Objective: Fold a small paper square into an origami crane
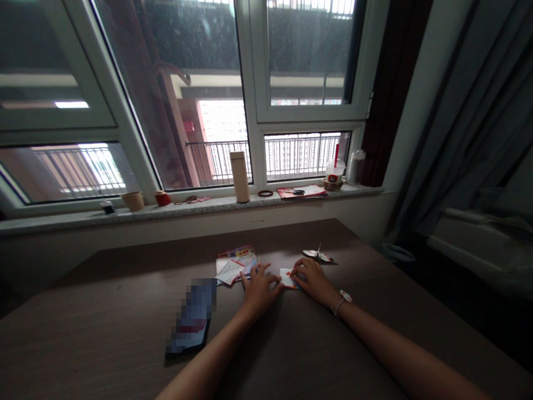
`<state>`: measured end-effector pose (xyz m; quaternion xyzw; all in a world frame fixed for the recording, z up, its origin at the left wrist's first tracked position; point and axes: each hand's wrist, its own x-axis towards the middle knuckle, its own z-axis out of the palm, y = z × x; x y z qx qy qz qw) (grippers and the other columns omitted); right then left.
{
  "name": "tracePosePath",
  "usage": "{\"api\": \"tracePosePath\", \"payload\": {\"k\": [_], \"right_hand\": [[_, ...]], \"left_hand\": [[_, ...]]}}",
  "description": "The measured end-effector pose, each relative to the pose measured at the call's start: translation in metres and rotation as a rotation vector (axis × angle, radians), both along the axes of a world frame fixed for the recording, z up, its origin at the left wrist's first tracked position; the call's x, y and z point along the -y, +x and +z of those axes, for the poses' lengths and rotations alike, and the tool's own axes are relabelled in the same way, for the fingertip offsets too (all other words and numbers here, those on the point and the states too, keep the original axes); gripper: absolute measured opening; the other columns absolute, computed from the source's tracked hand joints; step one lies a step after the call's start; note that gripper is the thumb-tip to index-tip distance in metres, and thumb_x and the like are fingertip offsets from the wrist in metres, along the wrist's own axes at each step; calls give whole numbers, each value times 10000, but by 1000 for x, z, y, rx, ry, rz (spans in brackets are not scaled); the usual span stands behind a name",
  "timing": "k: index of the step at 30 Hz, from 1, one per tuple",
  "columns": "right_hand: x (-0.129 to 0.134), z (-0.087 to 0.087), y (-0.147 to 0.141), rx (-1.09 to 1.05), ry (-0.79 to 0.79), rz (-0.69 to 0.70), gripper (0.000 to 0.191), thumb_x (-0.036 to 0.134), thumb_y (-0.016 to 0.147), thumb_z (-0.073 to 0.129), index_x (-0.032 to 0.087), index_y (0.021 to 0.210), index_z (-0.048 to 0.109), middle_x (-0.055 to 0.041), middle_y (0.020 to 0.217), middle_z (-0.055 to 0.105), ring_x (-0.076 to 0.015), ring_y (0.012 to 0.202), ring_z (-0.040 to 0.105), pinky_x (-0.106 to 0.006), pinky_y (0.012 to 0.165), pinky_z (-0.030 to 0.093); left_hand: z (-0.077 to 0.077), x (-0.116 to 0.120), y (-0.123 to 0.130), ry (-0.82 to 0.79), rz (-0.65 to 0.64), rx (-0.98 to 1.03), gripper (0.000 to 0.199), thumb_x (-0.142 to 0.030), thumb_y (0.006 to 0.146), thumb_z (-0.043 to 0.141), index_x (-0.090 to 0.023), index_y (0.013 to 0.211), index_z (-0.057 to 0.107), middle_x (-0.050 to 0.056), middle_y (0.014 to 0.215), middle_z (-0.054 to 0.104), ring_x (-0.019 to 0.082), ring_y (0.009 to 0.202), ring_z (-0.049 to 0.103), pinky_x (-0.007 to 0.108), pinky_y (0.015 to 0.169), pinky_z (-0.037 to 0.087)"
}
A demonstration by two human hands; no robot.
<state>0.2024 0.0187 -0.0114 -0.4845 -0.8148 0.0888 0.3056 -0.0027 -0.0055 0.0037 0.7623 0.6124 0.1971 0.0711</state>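
A small white folded piece of paper (pixel 286 277) with orange and blue print lies flat on the table between my two hands. At its left edge, the thumb and forefinger of my left hand (pixel 261 289) close on it, while the other fingers spread toward the printed papers. My right hand (pixel 313 280), with a bracelet at the wrist, is bent over the paper's right side, fingertips pressing on it. Past my right hand sits a folded paper figure with pointed ends (pixel 318 255). Colourful printed sheets (pixel 238 260) lie beyond my left hand, a white piece (pixel 230 273) on top.
A phone (pixel 192 316) lies on the brown table (pixel 125 311), left of my left forearm. The windowsill (pixel 200 208) holds a beige flask (pixel 239 178), red papers with scissors (pixel 298 192), a lidded drink cup (pixel 334 173) and a paper cup (pixel 133 201).
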Motion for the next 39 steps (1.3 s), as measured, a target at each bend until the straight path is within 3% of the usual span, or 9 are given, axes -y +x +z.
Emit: {"api": "tracePosePath", "payload": {"k": [7,13,24,31,39], "right_hand": [[-2,5,1,-10,-77,89,195,253,921,550,255,960,740,-39,1026,668,-193,1055,563,-368,1024,354],[-1,8,1,-81,-109,118,173,231,887,589,252,941,752,-31,1051,695,-190,1079,577,-363,1040,357],[-2,3,3,-178,-118,209,114,349,819,710,254,861,757,-22,1036,715,-187,1061,595,-360,1030,373],[-7,1,4,-199,-165,227,158,367,847,671,242,792,748,-18,1016,737,-197,1076,594,-361,1024,378],[-13,-3,4,-266,-206,230,230,423,833,666,225,744,741,-44,1005,744,-228,1065,595,-406,1024,356]], "left_hand": [[-3,-2,0,41,-2,18,194,-440,872,595,-341,942,746,26,1431,497,315,1384,320,733,1103,43],[-3,-1,0,64,-11,41,209,-433,878,591,-297,847,745,21,1419,508,313,1379,326,725,1112,54],[-1,-2,1,87,-3,52,238,-411,889,586,-253,766,715,28,1379,547,295,1360,355,718,1117,76],[0,-1,0,72,-7,36,234,-424,900,571,-346,1081,697,49,1425,502,299,1372,346,722,1115,84],[2,-5,-2,61,-51,-59,210,-439,904,563,-379,995,742,7,1486,450,326,1384,325,754,1090,69]]}}
